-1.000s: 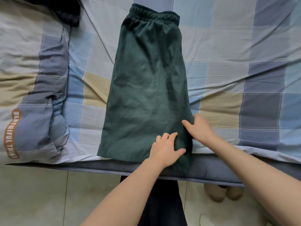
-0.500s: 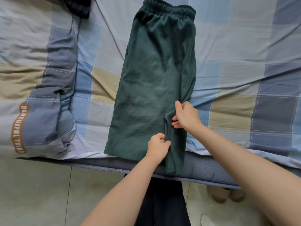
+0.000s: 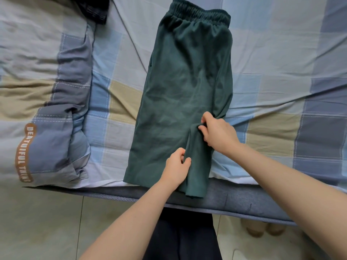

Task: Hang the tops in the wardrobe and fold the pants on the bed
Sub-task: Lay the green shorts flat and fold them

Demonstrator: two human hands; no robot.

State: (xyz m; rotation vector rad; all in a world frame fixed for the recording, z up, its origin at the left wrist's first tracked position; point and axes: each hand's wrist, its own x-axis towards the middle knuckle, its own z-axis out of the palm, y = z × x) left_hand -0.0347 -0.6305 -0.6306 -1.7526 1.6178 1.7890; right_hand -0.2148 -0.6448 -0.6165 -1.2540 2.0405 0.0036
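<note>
Both hands pinch the dark green shorts (image 3: 180, 94): left hand (image 3: 176, 167) near the hem, right hand (image 3: 218, 134) farther up. Shorts lie flat on the checked bed sheet (image 3: 281, 62), waistband far.

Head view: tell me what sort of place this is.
Most likely a home bedroom: a bed with a checked sheet, a rolled quilt on it, and green pants being folded at its edge above a tiled floor.

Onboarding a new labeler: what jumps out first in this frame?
The dark green pants lie lengthwise on the checked bed sheet, waistband at the far end. Near the bed's front edge, the left hand and right hand each pinch a raised fold along the pants' right side. A rolled quilt with orange lettering sits at the left, and a dark garment lies top left.
</note>
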